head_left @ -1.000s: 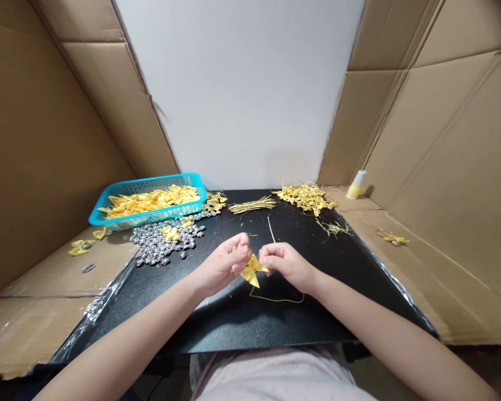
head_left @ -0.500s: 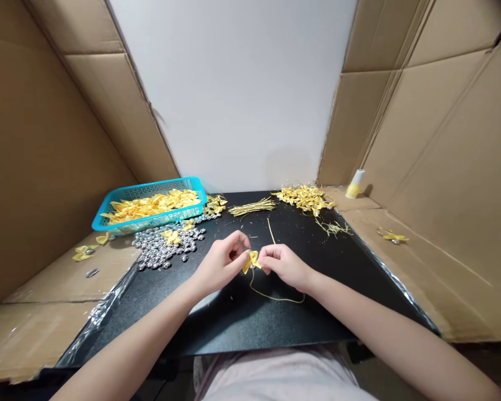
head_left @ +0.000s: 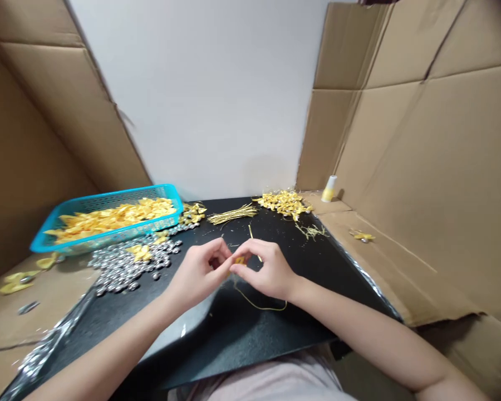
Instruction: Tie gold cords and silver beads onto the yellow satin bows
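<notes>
The left hand (head_left: 204, 270) has its thumb and finger pinched together at a small yellow piece (head_left: 239, 260). The right hand (head_left: 267, 267) pinches the same piece from the other side, and the fingertips of both hands meet. The piece is right between the hands, above the black surface (head_left: 217, 345), and most of it is hidden, so I cannot see how it is folded.

A thin yellow string (head_left: 259, 308) loops below the hands, at five o'clock, near the right wrist. If that wrist drops or slides, it could catch the loop and pull the piece crooked. The piece looks soft and light, so squeezing too hard could crumple it. If one pinch gets loose, it could slip away, because so little of it is held.

At nine o'clock, silver beads (head_left: 125, 267) lie loose. A bump from the left arm could send them rolling, since they look round and smooth. The blue basket (head_left: 108, 194) at ten o'clock is well away from the hands. The bundle of yellow strings (head_left: 232, 214) at twelve o'clock is nearer, and a quick reach could spread it out, if nothing ties it.
</notes>
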Demonstrator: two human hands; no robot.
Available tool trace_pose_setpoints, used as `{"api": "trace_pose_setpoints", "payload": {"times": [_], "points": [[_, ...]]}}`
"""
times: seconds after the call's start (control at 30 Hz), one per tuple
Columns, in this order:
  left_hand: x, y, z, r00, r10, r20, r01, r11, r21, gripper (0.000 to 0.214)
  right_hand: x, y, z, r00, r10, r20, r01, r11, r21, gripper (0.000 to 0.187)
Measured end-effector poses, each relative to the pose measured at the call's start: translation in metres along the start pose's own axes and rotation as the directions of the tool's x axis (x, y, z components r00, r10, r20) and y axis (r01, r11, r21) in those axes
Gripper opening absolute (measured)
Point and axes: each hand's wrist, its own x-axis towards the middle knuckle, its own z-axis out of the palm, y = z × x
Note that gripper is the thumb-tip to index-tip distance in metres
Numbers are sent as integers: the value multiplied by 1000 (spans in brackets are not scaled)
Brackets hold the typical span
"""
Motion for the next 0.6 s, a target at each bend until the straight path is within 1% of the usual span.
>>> {"api": "trace_pose_setpoints", "payload": {"times": [0.03, 0.1, 0.17, 0.2, 0.23, 0.27, 0.33, 0.4, 0.47, 0.53, 0.6], "points": [[3, 5, -5, 999, 35, 5, -35, 999, 35, 19, 5, -5, -3, 998, -62, -1, 62, 997, -46, 3], [12, 19, -20, 992, 116, 54, -121, 989, 90, 17, 18, -17, -11, 985, -168, 41, 171, 982, -78, 8], [25, 37, -38, 975, 211, 67, -218, 965, 148, 18, 37, -33, -23, 972, -222, 71, 228, 969, -96, 6], [33, 47, -47, 966, 253, 59, -259, 951, 168, 17, 47, -42, -30, 973, -220, 73, 226, 970, -93, 4], [42, 57, -55, 955, 288, 62, -295, 938, 182, 19, 57, -50, -36, 979, -193, 57, 197, 978, -74, 4], [50, 66, -62, 946, 318, 65, -324, 927, 188, 21, 67, -58, -41, 986, -165, 22, 166, 986, -33, 4], [64, 80, -72, 934, 358, 25, -357, 919, 169, 20, 83, -68, -49, 989, -142, -48, 143, 989, 37, 5], [73, 86, -77, 933, 360, 5, -357, 923, 145, 17, 93, -73, -53, 991, -116, -69, 122, 988, 93, 8], [77, 86, -77, 943, 333, 20, -333, 934, 132, 15, 98, -74, -56, 997, -74, -25, 76, 989, 123, 9], [75, 83, -76, 953, 295, 73, -301, 948, 107, 15, 97, -76, -58, 999, -42, 30, 39, 994, 106, 7], [69, 81, -75, 953, 261, 151, -269, 962, 37, 17, 92, -80, -59, 997, -42, 61, 37, 997, 70, 5]]}}
